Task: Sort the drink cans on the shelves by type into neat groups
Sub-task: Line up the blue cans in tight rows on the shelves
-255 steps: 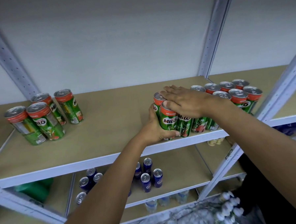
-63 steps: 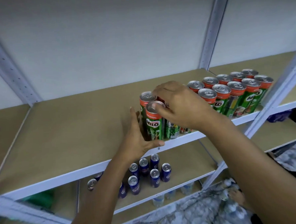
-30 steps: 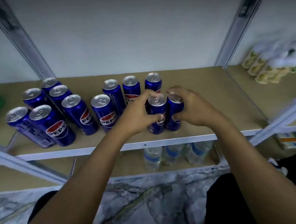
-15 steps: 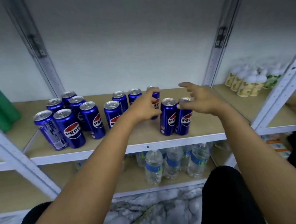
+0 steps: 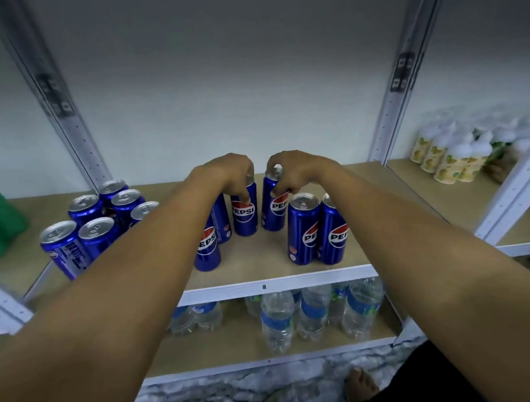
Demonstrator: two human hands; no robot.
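Shelf (image 5: pixel 380 194): each hand seemingly grips a can.

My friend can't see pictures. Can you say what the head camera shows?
The left hand and right hand each grip a blue Pepsi can at the back of a shelf. More Pepsi cans stand nearby, and water bottles stand below.

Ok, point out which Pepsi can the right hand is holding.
The right hand grips the rear can right of the central gap, by its top; the left hand holds its neighbour.
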